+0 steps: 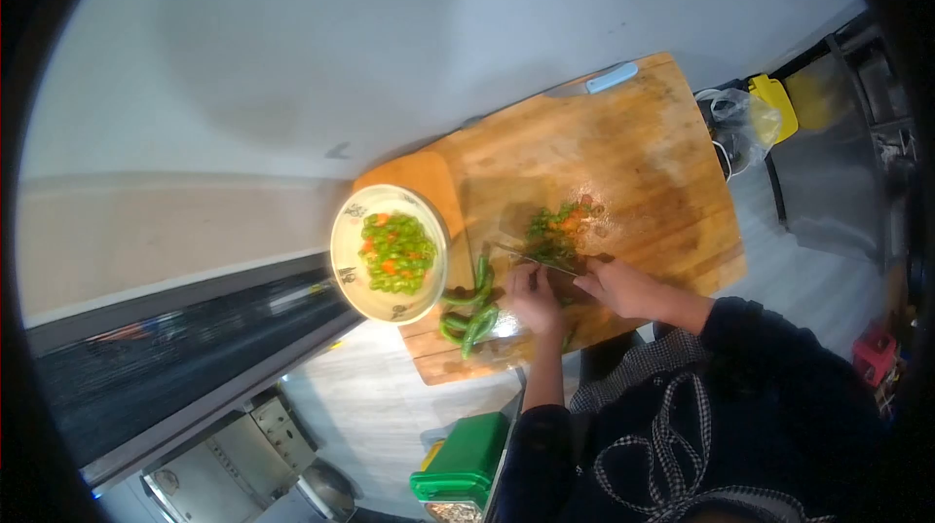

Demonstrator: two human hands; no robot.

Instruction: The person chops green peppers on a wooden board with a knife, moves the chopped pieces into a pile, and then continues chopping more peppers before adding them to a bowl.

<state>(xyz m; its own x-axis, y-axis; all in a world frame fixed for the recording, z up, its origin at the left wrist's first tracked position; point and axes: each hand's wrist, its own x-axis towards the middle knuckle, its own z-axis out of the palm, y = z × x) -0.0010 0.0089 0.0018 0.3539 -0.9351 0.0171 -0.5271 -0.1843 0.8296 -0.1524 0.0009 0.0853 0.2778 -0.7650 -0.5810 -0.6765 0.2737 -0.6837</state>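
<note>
My right hand (620, 287) is closed around the handle of a kitchen knife (534, 258), whose thin blade points left across the wooden cutting board (643, 158). Just below the blade, my left hand (534, 299) has its fingers curled down at the board; whatever they press on is hidden under them. Chopped green and orange peppers (557, 229) lie in a loose pile beyond the blade. Several whole green peppers (472, 314) rest to the left of my left hand, near the board's left edge.
A patterned bowl (343, 275) of cut green and orange pieces stands at the board's left. A blue-handled knife (612, 78) lies along the far edge, by the wall. On the right is a plastic bag (755, 129); a green bin (463, 460) stands below.
</note>
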